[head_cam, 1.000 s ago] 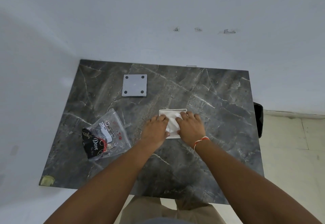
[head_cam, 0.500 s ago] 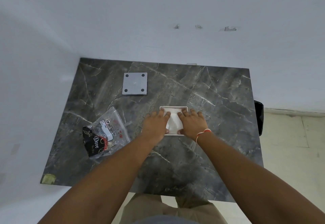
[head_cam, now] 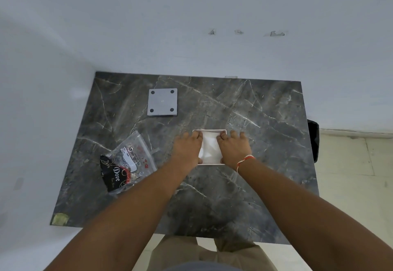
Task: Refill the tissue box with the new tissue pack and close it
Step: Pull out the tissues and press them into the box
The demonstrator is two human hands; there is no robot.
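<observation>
A square white tissue box [head_cam: 209, 131] stands open at the middle of the dark marble table, with white tissues [head_cam: 209, 149] inside it. My left hand [head_cam: 187, 149] lies flat over the box's left side, fingers spread and pressing on the tissues. My right hand [head_cam: 234, 148], with a red and white thread at the wrist, covers the right side the same way. The grey square lid [head_cam: 163, 102], with four dark round pads, lies apart at the back left. The torn clear and black tissue wrapper [head_cam: 125, 162] rests at the left.
The marble table [head_cam: 265, 122] is pushed against a white wall at the back and left. A black object [head_cam: 313, 139] sits past its right edge, beside a tiled floor [head_cam: 350, 175]. A scrap of yellowish tape [head_cam: 60, 219] marks the front left corner.
Both hands slid outward from the middle of the box toward its sides, so more of the white tissues shows between them. Lid and wrapper stayed put.
</observation>
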